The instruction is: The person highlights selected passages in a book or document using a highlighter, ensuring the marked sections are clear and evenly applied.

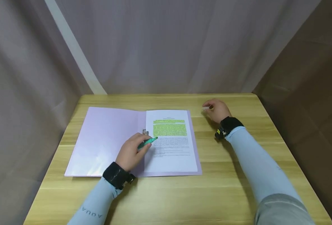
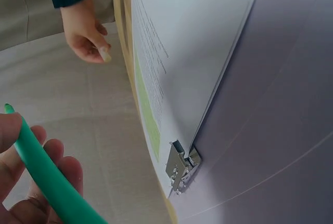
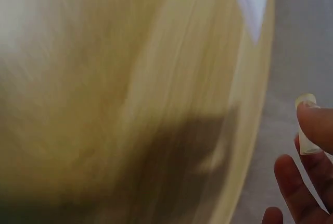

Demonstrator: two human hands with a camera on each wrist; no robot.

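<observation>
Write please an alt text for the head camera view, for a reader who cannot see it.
A left hand holds a green highlighter over a printed page partly marked in green, clipped in an open lilac folder on a wooden table. The right hand pinches a small clear cap beyond the folder.

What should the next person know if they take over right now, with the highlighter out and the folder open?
Left hand grips the green highlighter, uncapped, tip over the page.
Right hand pinches the clear cap above the table, right of the folder.
Done: the top paragraph is highlighted green; the page is clipped in the open folder.
Left: the lower text is unmarked; the cap is off.
</observation>
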